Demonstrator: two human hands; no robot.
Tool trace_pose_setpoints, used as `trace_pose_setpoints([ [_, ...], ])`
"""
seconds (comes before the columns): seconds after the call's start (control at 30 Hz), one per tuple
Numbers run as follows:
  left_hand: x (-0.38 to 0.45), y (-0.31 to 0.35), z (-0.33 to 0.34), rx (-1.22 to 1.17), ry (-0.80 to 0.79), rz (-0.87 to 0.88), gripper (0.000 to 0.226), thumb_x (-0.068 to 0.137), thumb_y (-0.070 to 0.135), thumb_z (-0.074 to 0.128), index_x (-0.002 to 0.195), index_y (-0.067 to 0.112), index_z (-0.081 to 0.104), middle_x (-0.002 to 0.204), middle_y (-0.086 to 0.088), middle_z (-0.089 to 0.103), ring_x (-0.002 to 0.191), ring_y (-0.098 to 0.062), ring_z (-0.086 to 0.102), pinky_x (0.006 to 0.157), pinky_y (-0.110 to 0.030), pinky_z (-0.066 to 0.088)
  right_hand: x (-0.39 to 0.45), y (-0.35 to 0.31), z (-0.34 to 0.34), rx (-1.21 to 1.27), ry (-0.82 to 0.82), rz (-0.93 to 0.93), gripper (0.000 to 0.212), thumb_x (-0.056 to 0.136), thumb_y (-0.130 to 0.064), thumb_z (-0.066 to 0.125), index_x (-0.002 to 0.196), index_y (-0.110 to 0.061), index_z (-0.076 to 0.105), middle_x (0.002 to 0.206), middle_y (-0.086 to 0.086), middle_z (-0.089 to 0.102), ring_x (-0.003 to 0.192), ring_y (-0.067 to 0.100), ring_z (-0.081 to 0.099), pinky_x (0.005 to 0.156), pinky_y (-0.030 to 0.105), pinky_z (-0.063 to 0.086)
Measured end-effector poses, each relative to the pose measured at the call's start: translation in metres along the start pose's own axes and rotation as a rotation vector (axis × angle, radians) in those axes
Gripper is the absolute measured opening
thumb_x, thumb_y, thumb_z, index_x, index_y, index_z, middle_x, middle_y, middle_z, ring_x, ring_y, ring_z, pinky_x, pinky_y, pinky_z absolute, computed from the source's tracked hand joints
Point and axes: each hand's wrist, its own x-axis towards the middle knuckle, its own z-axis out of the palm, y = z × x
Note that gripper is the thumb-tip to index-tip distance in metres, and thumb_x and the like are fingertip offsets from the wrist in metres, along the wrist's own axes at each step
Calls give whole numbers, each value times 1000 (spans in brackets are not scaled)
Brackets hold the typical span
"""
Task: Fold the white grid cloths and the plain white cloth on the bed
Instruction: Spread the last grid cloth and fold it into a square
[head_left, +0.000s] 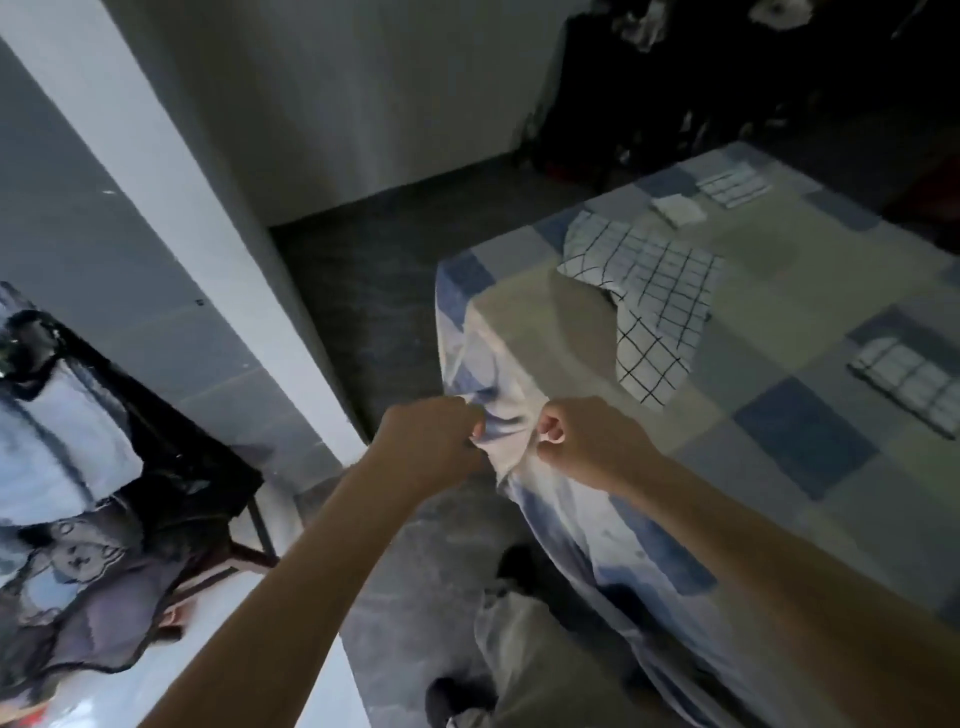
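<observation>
A crumpled white grid cloth lies unfolded near the bed's near-left corner. Behind it sits a small folded plain white cloth, and a folded grid cloth lies at the far end. Another folded grid cloth rests at the right. My left hand and my right hand both grip a bunched fold of the blue and cream patchwork bedsheet at the bed's corner, a short gap between them.
The bed fills the right side, its sheet hanging down the near side. Dark floor lies left of it. A white pillar and a dark rack with clothes stand at left. My legs are below.
</observation>
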Motion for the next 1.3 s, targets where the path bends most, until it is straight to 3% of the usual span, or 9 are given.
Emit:
trace_pose_setpoints([
  [0.1, 52, 5, 5, 58, -43, 105, 30, 90, 49, 48, 115, 35, 57, 119, 10, 59, 110, -16, 58, 82, -30, 41, 19, 30, -9, 38, 11, 102, 16, 76, -37, 58, 90, -29, 60, 96, -13, 64, 88, 11, 61, 78, 29, 51],
  [0.3, 158, 36, -4, 114, -185, 282, 28, 91, 45, 51, 115, 30, 55, 121, 4, 58, 113, -18, 53, 88, -34, 38, 72, 96, -26, 96, 37, 303, 18, 80, -39, 61, 96, -31, 59, 102, -10, 63, 93, 12, 60, 84, 33, 52],
  [0.43, 227, 55, -5, 195, -279, 355, 27, 91, 41, 50, 114, 29, 56, 120, 2, 58, 114, -20, 52, 82, -31, 35, 103, 136, -28, 127, -25, 386, 16, 82, -34, 59, 97, -29, 56, 104, -7, 61, 92, 13, 57, 81, 31, 51],
  [0.67, 305, 76, 22, 270, -477, 418, 40, 91, 44, 54, 125, 24, 52, 132, -1, 47, 118, -24, 49, 89, -38, 40, 150, 169, 16, 95, 67, 473, 54, 88, -36, 58, 134, -16, 38, 145, 0, 32, 121, 23, 45, 89, 40, 47],
  [0.77, 325, 76, 36, 321, -528, 440, 61, 87, 43, 62, 140, 22, 39, 143, -4, 37, 126, -27, 41, 96, -43, 39, 152, 176, 32, 18, 116, 489, 60, 89, -41, 54, 141, -21, 33, 153, -3, 23, 131, 20, 35, 94, 40, 42],
  [0.93, 364, 80, 49, 290, -457, 425, 99, 78, 39, 73, 151, 18, 11, 159, -4, 8, 137, -33, 29, 102, -45, 36, 155, 184, 36, 75, 159, 488, 52, 87, -43, 58, 135, -27, 44, 153, -11, 28, 132, 17, 35, 94, 39, 38],
  [1.13, 404, 88, 55, 288, -239, 582, 74, 77, 30, 69, 138, 14, 29, 139, -6, 34, 128, -26, 33, 101, -37, 34, 168, 177, 31, 73, 232, 588, 28, 81, -27, 64, 109, -28, 62, 132, -11, 52, 111, 21, 53, 79, 36, 40],
  [1.2, 421, 87, 55, 304, -200, 641, 73, 77, 29, 66, 139, 16, 30, 138, -7, 37, 127, -27, 34, 105, -36, 30, 174, 170, 27, 75, 286, 641, 20, 80, -23, 65, 98, -30, 66, 120, -10, 59, 103, 22, 58, 77, 36, 38],
  [1.3, 443, 84, 49, 241, -187, 743, 83, 75, 35, 70, 143, 16, 25, 147, -8, 33, 135, -29, 28, 110, -39, 27, 180, 163, 16, 151, 274, 729, 16, 88, -25, 54, 97, -26, 67, 107, -7, 63, 102, 19, 58, 82, 33, 38],
])
